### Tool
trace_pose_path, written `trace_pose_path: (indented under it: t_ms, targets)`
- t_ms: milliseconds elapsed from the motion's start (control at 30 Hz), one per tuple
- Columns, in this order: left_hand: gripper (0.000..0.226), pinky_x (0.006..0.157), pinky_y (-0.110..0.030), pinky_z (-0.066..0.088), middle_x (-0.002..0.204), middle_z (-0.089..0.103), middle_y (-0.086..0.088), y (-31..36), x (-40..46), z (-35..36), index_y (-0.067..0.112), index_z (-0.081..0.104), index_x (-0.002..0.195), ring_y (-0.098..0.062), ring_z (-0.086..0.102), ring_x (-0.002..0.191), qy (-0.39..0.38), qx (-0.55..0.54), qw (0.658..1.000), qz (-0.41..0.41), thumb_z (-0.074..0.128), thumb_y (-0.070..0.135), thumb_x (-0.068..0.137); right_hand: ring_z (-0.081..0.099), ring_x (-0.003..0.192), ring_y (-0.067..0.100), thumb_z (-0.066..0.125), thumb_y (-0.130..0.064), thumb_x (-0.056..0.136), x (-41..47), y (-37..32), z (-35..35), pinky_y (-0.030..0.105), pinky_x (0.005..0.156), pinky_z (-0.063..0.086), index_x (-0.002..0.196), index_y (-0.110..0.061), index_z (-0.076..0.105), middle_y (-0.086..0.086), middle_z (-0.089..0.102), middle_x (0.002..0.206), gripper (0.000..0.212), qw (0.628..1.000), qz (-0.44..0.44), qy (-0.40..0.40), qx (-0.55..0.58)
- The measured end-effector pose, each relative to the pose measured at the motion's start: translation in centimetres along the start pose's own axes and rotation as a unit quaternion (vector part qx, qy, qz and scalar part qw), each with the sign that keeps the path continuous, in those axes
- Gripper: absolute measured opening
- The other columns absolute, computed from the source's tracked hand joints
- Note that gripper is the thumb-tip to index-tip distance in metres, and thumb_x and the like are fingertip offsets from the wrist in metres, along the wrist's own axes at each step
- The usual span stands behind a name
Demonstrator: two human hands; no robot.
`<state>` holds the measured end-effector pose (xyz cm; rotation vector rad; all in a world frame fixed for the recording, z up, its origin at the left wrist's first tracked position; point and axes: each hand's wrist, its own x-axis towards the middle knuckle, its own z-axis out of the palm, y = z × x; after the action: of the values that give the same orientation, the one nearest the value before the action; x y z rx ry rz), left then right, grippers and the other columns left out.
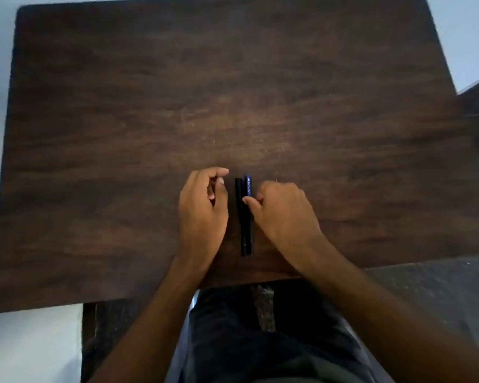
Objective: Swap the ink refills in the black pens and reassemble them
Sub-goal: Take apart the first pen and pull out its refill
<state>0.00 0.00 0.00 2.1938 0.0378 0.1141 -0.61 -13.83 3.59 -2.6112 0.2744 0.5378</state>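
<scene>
Near the table (122, 106) edge I see two pens (244, 217) laid together; left hand (202, 211) loosely curled, empty; right hand (284, 211) thumb touching one, grip unclear.

table (233, 92): dark brown, streaked wood grain, paler scuffed patch near frame centre. two pens (243, 217), lower centre: black barrels; the right one shows a blue strip with small white lettering at its upper end. trousers (260, 341), bottom centre: black. floor (426, 294), lower right: speckled dark grey. wall (468, 37), upper right corner: pale blue-white.
</scene>
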Motion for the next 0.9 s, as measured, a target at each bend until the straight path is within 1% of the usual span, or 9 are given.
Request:
trace_pose_path:
  t_ms: [100,200,267,367,467,667,767,800,900]
  targets:
    - [0.020,0.076,-0.009,0.044,0.100,0.061,0.015,-0.7,-1.3,0.4,0.025,0.068,0.110,-0.011,0.062,0.089,0.003,-0.030,0.999,-0.015,0.056,0.012,0.099,0.060,0.075,0.018,0.062,-0.045,0.098,-0.1,1.1,2.2,0.029,0.063,0.043,0.096,-0.016,0.065,-0.001,0.061,0.084,0.030,0.999,-0.018,0.039,-0.002]
    - [0.022,0.081,-0.006,0.042,0.106,0.062,0.014,-1.5,-2.8,0.8,0.021,0.069,0.111,-0.001,0.061,0.098,-0.005,-0.020,1.000,0.009,0.055,0.009,0.100,0.060,0.071,0.014,0.063,-0.047,0.096,-0.2,1.6,3.2,0.024,0.059,0.045,0.096,-0.019,0.067,-0.004,0.063,0.079,0.029,0.999,-0.014,0.040,0.030]
    - [0.021,0.080,-0.006,0.042,0.106,0.062,0.012,-2.3,-3.3,1.2,0.020,0.069,0.112,-0.002,0.060,0.095,-0.001,0.003,0.999,0.034,0.057,0.012,0.099,0.059,0.070,0.014,0.064,-0.049,0.094,-0.2,1.9,3.8,0.022,0.055,0.041,0.091,-0.021,0.067,-0.006,0.061,0.075,0.028,0.998,-0.010,0.046,0.031]
    - [0.020,0.077,-0.006,0.043,0.102,0.064,0.017,-2.7,-4.2,1.3,0.026,0.070,0.112,-0.007,0.062,0.089,0.004,-0.005,0.999,0.040,0.059,0.021,0.096,0.057,0.068,0.016,0.064,-0.053,0.092,-0.4,2.1,4.8,0.026,0.053,0.045,0.087,-0.022,0.067,-0.002,0.059,0.075,0.031,0.998,-0.008,0.061,0.013]
    - [0.018,0.075,-0.006,0.044,0.097,0.066,0.018,-3.2,-4.9,1.7,0.028,0.073,0.107,-0.005,0.065,0.087,0.018,-0.005,0.998,0.056,0.067,0.021,0.092,0.046,0.059,0.007,0.066,-0.053,0.091,-0.1,2.0,5.2,0.020,0.043,0.034,0.080,-0.023,0.062,-0.005,0.051,0.071,0.032,0.996,0.004,0.087,-0.001]
    - [0.018,0.075,-0.003,0.042,0.089,0.066,0.015,-4.2,-5.8,2.8,0.023,0.074,0.100,0.003,0.062,0.084,0.056,0.014,0.994,0.095,0.080,0.018,0.083,0.062,0.054,0.016,0.070,-0.044,0.091,-0.1,2.1,5.5,0.024,0.046,0.055,0.078,-0.020,0.064,0.002,0.061,0.069,0.027,0.995,-0.007,0.092,0.029]
    - [0.016,0.074,-0.004,0.042,0.088,0.066,0.014,-4.5,-5.8,2.8,0.025,0.073,0.100,0.002,0.061,0.081,0.064,0.009,0.992,0.109,0.077,0.022,0.085,0.071,0.065,0.024,0.072,-0.041,0.090,-0.2,2.2,5.3,0.032,0.058,0.063,0.086,-0.018,0.067,0.011,0.068,0.080,0.024,0.993,-0.018,0.091,0.067]
    - [0.016,0.073,-0.005,0.042,0.087,0.066,0.014,-4.6,-5.7,2.9,0.026,0.073,0.100,0.002,0.061,0.081,0.063,0.010,0.992,0.110,0.076,0.023,0.085,0.073,0.067,0.025,0.073,-0.042,0.090,-0.2,2.2,5.2,0.031,0.058,0.063,0.091,-0.016,0.068,0.013,0.070,0.085,0.026,0.993,-0.017,0.088,0.073]
    - [0.019,0.071,-0.006,0.044,0.086,0.066,0.013,-4.8,-5.8,2.6,0.029,0.072,0.105,0.003,0.060,0.077,0.059,-0.012,0.993,0.105,0.075,0.026,0.086,0.072,0.050,0.019,0.072,-0.039,0.092,-0.5,2.1,4.7,0.017,0.036,0.049,0.096,-0.012,0.069,0.015,0.071,0.087,0.028,0.993,0.000,0.073,0.093]
